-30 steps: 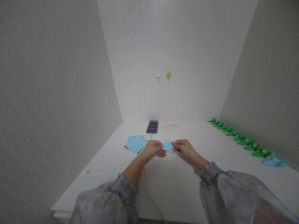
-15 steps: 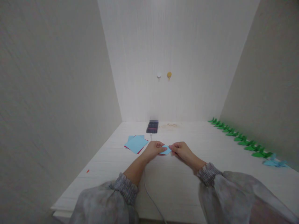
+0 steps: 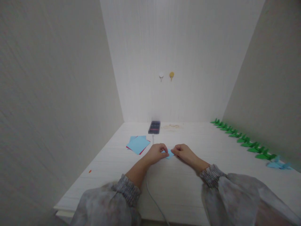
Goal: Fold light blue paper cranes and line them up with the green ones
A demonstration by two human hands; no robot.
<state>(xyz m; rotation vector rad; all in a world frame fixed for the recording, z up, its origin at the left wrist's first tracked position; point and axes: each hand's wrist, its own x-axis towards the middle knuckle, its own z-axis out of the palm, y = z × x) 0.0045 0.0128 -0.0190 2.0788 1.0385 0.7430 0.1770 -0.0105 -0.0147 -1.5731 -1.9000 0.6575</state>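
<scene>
A small folded piece of light blue paper (image 3: 169,153) is between my two hands, low over the white table. My left hand (image 3: 158,152) pinches its left side between thumb and curled fingers. At its right edge, my right hand (image 3: 182,152) grips the paper with thumb and forefinger. Part of the paper is hidden behind the fingers. Left of my hands lies a small stack of square paper sheets (image 3: 138,144), light blue on top with red edges showing beneath.
Along the right wall runs a row of green folded-paper figures (image 3: 250,146), with a light blue one (image 3: 279,164) at its near end. A blurred phone (image 3: 154,127) lies at the back, its white cable (image 3: 152,198) crossing the table (image 3: 113,175). A small orange scrap (image 3: 90,171) lies left.
The blue paper has been turned or lowered slightly, and less of it shows between my hands. My left fingers have curled and shifted over it. The whole view has moved a little.
</scene>
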